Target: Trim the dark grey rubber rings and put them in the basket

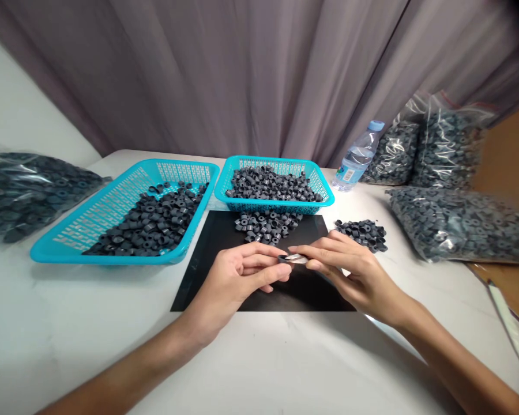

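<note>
Left hand (242,274): thumb and fingers pinch a small dark part (282,259).
Right hand (361,271): thumb and fingers pinch a small metal tool (299,259), its tip at the part.
Dark part: between both hands, over the black mat (300,298).
Loose pile (266,226): on the mat, just beyond the hands.
Left basket (108,260): beyond the left hand, leftward, holding similar parts.
Bottle (353,162): well beyond the right hand.

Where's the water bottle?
In the head view, the bottle stands just right of the central blue basket, beside bags of dark parts, beyond the right hand.
</note>
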Action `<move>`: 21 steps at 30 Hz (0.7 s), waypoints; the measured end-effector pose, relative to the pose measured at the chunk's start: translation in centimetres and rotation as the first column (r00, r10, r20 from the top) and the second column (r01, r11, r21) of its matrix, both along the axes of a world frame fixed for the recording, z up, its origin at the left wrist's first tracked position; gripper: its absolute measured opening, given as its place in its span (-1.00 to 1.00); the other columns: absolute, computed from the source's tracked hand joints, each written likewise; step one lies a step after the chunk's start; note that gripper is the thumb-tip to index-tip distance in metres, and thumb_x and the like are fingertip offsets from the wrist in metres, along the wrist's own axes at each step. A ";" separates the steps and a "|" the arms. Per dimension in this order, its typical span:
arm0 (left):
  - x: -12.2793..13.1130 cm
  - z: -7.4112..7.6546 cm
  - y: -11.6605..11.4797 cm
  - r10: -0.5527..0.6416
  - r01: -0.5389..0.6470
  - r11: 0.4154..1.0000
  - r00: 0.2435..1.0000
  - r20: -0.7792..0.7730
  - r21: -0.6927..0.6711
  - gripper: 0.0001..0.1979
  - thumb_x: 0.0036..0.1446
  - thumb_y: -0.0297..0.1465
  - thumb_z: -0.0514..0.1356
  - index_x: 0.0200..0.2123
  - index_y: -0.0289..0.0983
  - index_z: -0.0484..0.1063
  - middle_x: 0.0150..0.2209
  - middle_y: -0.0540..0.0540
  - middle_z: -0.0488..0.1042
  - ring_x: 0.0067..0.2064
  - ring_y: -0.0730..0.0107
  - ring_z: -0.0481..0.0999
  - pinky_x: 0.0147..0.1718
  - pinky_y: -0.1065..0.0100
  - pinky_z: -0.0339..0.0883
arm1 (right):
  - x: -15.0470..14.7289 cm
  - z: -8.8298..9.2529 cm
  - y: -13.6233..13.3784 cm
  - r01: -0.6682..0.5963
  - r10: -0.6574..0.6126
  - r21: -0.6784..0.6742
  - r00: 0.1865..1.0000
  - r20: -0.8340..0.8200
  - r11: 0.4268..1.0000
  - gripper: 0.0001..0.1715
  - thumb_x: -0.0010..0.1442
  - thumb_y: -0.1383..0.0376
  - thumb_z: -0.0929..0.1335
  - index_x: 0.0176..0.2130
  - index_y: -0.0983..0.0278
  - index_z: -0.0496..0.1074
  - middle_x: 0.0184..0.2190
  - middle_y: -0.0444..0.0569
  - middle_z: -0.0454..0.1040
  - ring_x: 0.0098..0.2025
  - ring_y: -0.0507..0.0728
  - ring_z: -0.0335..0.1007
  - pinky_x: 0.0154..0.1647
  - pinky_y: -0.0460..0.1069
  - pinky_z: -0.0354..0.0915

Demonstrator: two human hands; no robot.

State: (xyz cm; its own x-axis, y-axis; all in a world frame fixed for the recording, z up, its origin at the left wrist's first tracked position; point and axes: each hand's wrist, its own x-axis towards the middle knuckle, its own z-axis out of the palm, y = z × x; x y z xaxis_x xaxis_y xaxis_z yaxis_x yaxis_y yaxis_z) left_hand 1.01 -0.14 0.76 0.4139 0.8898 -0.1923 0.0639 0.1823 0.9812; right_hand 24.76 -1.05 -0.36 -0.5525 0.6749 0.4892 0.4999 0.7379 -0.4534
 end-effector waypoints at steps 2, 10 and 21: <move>0.0 0.0 0.0 0.000 0.000 1.000 1.000 -0.005 -0.004 -0.69 0.11 -0.22 0.41 -0.12 -0.24 0.57 -0.19 -0.13 0.70 -0.13 0.25 0.65 -0.29 0.42 0.40 | -0.1 0.0 0.0 -0.011 0.011 -0.006 1.000 0.000 1.000 -0.65 0.47 0.36 0.25 0.19 0.28 0.41 -0.16 0.04 0.60 -0.27 0.12 0.42 -0.16 0.10 0.22; 0.1 0.0 -0.1 0.018 -0.018 1.000 1.000 -0.019 -0.004 -0.66 0.08 -0.21 0.43 -0.14 -0.26 0.56 -0.22 -0.14 0.70 -0.17 0.26 0.64 -0.30 0.42 0.40 | -0.3 -0.1 -0.1 -0.018 0.018 0.001 1.000 -0.019 1.000 -0.66 0.47 0.38 0.26 0.17 0.31 0.42 -0.21 0.00 0.57 -0.30 0.10 0.35 -0.19 0.08 0.20; 0.3 0.1 -0.1 0.028 -0.028 1.000 0.999 -0.019 -0.004 -0.71 0.08 -0.24 0.42 -0.17 -0.26 0.57 -0.26 -0.10 0.70 -0.19 0.28 0.65 -0.32 0.44 0.41 | -0.4 -0.2 -0.1 0.007 -0.005 0.026 0.998 -0.068 1.000 -0.70 0.44 0.41 0.27 0.10 0.31 0.47 -0.29 -0.02 0.56 -0.36 0.10 0.31 -0.24 0.06 0.19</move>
